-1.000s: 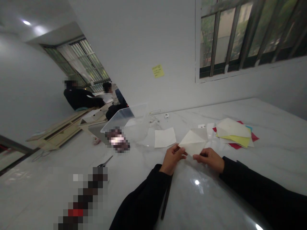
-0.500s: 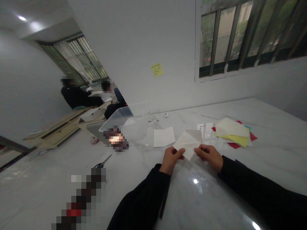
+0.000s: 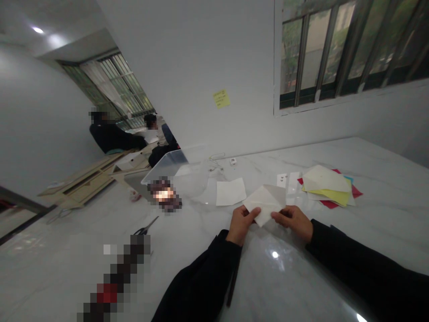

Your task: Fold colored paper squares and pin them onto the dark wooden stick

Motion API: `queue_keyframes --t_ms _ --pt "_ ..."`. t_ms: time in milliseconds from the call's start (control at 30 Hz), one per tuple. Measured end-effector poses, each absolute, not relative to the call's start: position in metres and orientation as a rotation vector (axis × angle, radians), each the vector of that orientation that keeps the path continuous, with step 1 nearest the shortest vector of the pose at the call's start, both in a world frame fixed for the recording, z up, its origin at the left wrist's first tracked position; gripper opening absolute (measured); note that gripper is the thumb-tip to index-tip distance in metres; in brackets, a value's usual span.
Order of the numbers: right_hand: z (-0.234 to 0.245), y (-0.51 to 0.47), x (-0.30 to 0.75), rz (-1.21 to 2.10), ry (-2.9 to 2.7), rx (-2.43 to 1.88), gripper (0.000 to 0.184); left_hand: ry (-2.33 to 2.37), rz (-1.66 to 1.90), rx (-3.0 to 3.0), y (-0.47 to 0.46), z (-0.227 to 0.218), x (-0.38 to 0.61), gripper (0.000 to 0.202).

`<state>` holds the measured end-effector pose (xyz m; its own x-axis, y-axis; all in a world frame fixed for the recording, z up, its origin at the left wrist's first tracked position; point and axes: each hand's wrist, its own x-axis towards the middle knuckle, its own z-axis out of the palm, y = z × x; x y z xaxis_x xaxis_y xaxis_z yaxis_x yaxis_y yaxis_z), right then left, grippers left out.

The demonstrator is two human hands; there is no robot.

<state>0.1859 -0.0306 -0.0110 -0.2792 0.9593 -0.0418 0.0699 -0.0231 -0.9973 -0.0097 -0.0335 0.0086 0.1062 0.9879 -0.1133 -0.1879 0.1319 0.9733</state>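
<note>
A folded cream sheet of paper (image 3: 266, 201) is held just above the white marble table (image 3: 368, 223). My left hand (image 3: 241, 222) pinches its lower left edge with thumb and fingers closed. My right hand (image 3: 293, 220) pinches the lower right corner, fingers curled. Both arms wear black sleeves. The paper shows a diagonal crease and stands slightly raised between the two hands.
A flat white sheet (image 3: 230, 191) lies just beyond my hands. To the right sits a pile of coloured paper (image 3: 326, 188). A clear plastic bin (image 3: 179, 172) and scissors (image 3: 145, 228) are on the left. Two people sit in the far room.
The folded paper has been turned and drawn closer between my hands; the hands shifted slightly while keeping their pinch.
</note>
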Motion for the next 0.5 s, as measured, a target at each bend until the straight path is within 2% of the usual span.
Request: queue_keyframes --t_ms 167,267,400,500 --pt "-0.011 -0.021 0.192 1.659 -0.969 -0.962 0.064 1.028 1.155 0.951 -0.029 0.015 -0.018 0.046" --pt "-0.013 -0.018 0.195 1.716 -0.811 -0.956 0.059 1.033 1.094 1.001 -0.028 0.017 -0.023 0.043" --pt "-0.019 -0.021 0.195 1.653 -1.083 -0.995 0.043 1.072 1.018 1.2 -0.03 0.019 -0.024 0.041" --pt "-0.021 -0.024 0.195 1.516 -1.323 -1.082 0.046 1.105 0.977 1.304 -0.032 0.02 -0.023 0.041"
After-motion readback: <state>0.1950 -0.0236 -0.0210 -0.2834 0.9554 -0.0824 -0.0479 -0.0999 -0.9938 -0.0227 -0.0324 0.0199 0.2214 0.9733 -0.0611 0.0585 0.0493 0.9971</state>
